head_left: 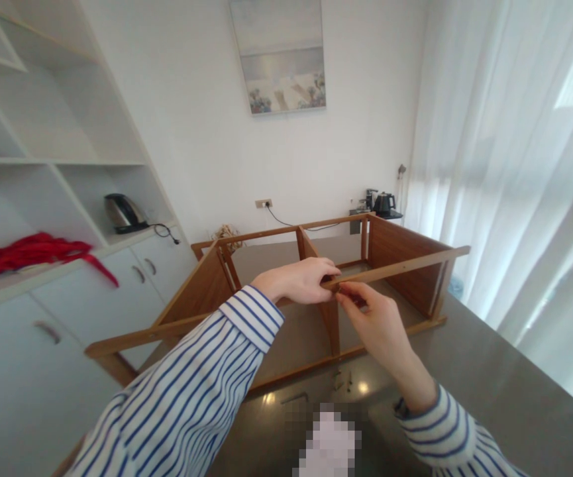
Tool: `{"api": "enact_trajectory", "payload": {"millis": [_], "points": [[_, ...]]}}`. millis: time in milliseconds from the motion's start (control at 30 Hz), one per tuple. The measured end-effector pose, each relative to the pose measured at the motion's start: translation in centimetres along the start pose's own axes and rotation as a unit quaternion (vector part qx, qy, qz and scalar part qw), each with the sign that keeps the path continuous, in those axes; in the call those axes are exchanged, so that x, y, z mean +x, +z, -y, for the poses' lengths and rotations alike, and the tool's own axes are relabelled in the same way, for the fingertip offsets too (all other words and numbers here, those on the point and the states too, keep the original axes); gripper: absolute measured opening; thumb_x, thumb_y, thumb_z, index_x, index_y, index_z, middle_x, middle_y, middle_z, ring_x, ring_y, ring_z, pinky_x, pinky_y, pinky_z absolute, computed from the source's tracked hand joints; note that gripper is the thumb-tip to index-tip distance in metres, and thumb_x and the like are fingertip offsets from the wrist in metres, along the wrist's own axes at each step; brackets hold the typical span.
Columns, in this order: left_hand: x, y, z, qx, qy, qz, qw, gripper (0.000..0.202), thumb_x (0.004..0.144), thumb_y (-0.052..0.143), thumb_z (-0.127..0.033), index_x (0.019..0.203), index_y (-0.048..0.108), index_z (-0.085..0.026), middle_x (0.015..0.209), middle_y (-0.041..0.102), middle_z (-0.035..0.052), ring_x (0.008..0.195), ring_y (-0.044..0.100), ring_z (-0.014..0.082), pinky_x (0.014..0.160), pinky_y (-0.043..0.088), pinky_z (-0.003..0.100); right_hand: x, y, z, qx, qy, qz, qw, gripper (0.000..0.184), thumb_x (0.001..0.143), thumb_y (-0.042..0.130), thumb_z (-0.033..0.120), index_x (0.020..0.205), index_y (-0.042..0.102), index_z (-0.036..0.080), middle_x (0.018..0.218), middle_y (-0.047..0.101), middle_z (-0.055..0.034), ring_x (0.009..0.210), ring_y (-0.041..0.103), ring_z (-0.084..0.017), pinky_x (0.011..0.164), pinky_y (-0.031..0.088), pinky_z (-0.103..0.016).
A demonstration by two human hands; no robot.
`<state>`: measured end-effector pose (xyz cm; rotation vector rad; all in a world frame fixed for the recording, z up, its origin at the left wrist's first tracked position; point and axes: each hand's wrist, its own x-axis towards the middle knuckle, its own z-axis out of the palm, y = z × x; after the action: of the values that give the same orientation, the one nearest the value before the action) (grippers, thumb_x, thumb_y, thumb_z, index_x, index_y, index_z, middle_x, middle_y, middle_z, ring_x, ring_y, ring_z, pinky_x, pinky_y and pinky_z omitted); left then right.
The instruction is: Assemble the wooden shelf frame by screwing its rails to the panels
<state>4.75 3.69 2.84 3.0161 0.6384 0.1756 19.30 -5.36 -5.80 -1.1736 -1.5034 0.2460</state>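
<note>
A wooden shelf frame lies on its side across the dark table, with upright boards between its long rails. My left hand is closed around the upper near rail, right where the middle board meets it. Just to the right, my right hand pinches at the same joint with thumb and forefinger; whatever sits between those fingertips is too small and hidden to name. Below the frame several small screws lie on the table, and an L-shaped hex key rests to their left.
The glossy table reaches toward white curtains at right. A pixelated pale patch covers the front centre. White cabinets stand at left, bearing an electric kettle and red cloth. Another kettle is behind the frame.
</note>
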Motion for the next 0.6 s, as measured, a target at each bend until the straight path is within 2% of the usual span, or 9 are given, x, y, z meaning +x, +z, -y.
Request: {"api": "enact_trajectory", "payload": {"millis": [167, 267, 300, 367, 400, 467, 500, 600], "points": [[-0.1, 0.2, 0.0, 0.002, 0.006, -0.004, 1.000, 0.038, 0.077, 0.056, -0.032, 0.110, 0.062, -0.014, 0.110, 0.060, 0.0090, 0.097, 0.058, 0.0190, 0.085, 0.043, 0.027, -1.6, -0.9, -1.0, -0.021, 0.014, -0.036, 0.999, 0.023, 0.084, 0.054, 0.034, 0.097, 0.065, 0.018, 0.087, 0.070, -0.0053, 0.074, 0.064, -0.016, 0.071, 0.048, -0.028], [-0.2, 0.2, 0.0, 0.009, -0.002, 0.000, 1.000, 0.041, 0.078, 0.055, -0.033, 0.113, 0.060, -0.012, 0.114, 0.060, 0.0102, 0.099, 0.057, 0.0194, 0.087, 0.043, 0.026, -3.1, -0.7, -1.5, -0.054, 0.012, -0.012, 0.998, 0.021, 0.087, 0.051, 0.033, 0.094, 0.064, 0.018, 0.082, 0.069, -0.0041, 0.070, 0.062, -0.015, 0.067, 0.047, -0.026], [-0.2, 0.2, 0.0, 0.010, -0.005, 0.002, 1.000, 0.043, 0.078, 0.055, -0.033, 0.114, 0.060, -0.012, 0.115, 0.060, 0.0104, 0.100, 0.057, 0.0194, 0.088, 0.042, 0.026, -3.6, -0.4, -1.5, -0.069, 0.003, 0.022, 0.997, 0.020, 0.088, 0.049, 0.031, 0.093, 0.064, 0.018, 0.082, 0.069, -0.0039, 0.070, 0.061, -0.014, 0.066, 0.046, -0.026], [-0.3, 0.3, 0.0, 0.010, -0.012, 0.005, 1.000, 0.045, 0.078, 0.056, -0.033, 0.117, 0.058, -0.012, 0.117, 0.059, 0.0108, 0.103, 0.056, 0.0197, 0.090, 0.041, 0.026, -4.6, 0.7, -1.4, -0.118, -0.035, 0.149, 0.981, 0.021, 0.089, 0.045, 0.025, 0.093, 0.064, 0.019, 0.084, 0.068, -0.0042, 0.074, 0.062, -0.014, 0.067, 0.045, -0.025], [-0.3, 0.3, 0.0, 0.008, -0.014, 0.005, 1.000, 0.045, 0.077, 0.056, -0.033, 0.117, 0.058, -0.012, 0.119, 0.058, 0.0112, 0.105, 0.056, 0.0200, 0.091, 0.040, 0.027, -5.1, 1.5, -1.2, -0.152, -0.062, 0.230, 0.959, 0.022, 0.090, 0.043, 0.023, 0.094, 0.064, 0.019, 0.085, 0.068, -0.0044, 0.078, 0.062, -0.015, 0.069, 0.045, -0.025], [-0.3, 0.2, 0.0, 0.005, -0.017, 0.005, 1.000, 0.045, 0.077, 0.057, -0.033, 0.117, 0.057, -0.012, 0.121, 0.058, 0.0119, 0.107, 0.055, 0.0208, 0.093, 0.040, 0.028, -6.0, 3.3, -1.0, -0.238, -0.109, 0.367, 0.893, 0.023, 0.090, 0.042, 0.022, 0.094, 0.065, 0.019, 0.088, 0.067, -0.0055, 0.085, 0.062, -0.016, 0.073, 0.044, -0.025], [-0.3, 0.2, 0.0, 0.003, -0.016, 0.005, 1.000, 0.045, 0.077, 0.057, -0.033, 0.117, 0.057, -0.011, 0.121, 0.058, 0.0123, 0.107, 0.055, 0.0211, 0.093, 0.040, 0.029, -6.4, 4.2, -0.9, -0.254, -0.118, 0.397, 0.874, 0.021, 0.088, 0.045, 0.023, 0.091, 0.065, 0.018, 0.087, 0.068, -0.0063, 0.084, 0.063, -0.017, 0.071, 0.045, -0.026], [-0.3, 0.1, 0.0, 0.003, -0.014, 0.008, 1.000, 0.046, 0.078, 0.056, -0.033, 0.118, 0.056, -0.010, 0.121, 0.057, 0.0134, 0.107, 0.055, 0.0215, 0.092, 0.040, 0.029, -7.4, 6.8, -1.0, -0.276, -0.133, 0.429, 0.850, 0.016, 0.083, 0.054, 0.023, 0.087, 0.067, 0.014, 0.088, 0.068, -0.0104, 0.083, 0.064, -0.021, 0.068, 0.046, -0.029]]}}
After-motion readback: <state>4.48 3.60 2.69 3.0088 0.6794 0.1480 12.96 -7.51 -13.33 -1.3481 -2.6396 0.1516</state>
